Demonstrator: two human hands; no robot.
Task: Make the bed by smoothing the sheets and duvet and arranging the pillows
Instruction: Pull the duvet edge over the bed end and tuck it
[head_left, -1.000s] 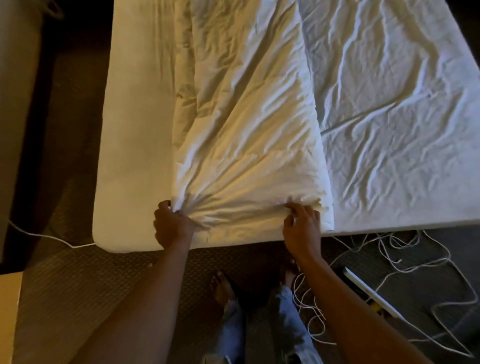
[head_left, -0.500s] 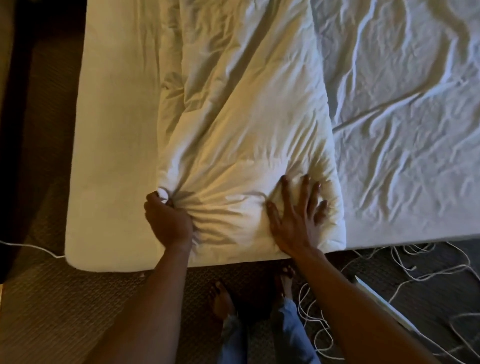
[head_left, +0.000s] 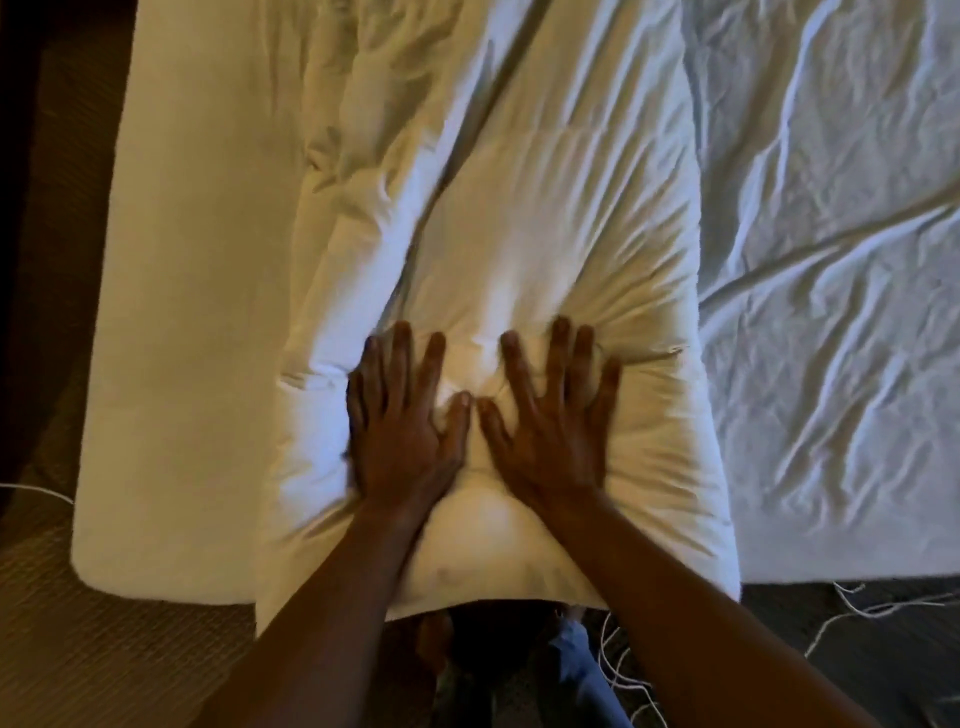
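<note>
A white duvet (head_left: 519, 208), folded into a long strip, runs up the middle of the bed, and its near end hangs slightly over the mattress edge. My left hand (head_left: 402, 421) lies flat on the duvet with its fingers spread. My right hand (head_left: 550, 410) presses flat beside it, fingers also spread, the two thumbs almost touching. Neither hand holds any cloth. A wrinkled white sheet (head_left: 831, 260) covers the bed to the right of the duvet. Left of the duvet the mattress (head_left: 197, 312) shows a smooth cream surface. No pillows are in view.
Dark carpet (head_left: 104, 649) lies in front of the bed and on the left. White cords (head_left: 857, 608) trail on the floor at the lower right. My bare foot (head_left: 431, 639) and jeans leg (head_left: 582, 670) stand at the bed's near edge.
Both hands let go of the duvet's near edge and moved up onto it, now pressing flat with fingers spread. The view has come closer to the bed.
</note>
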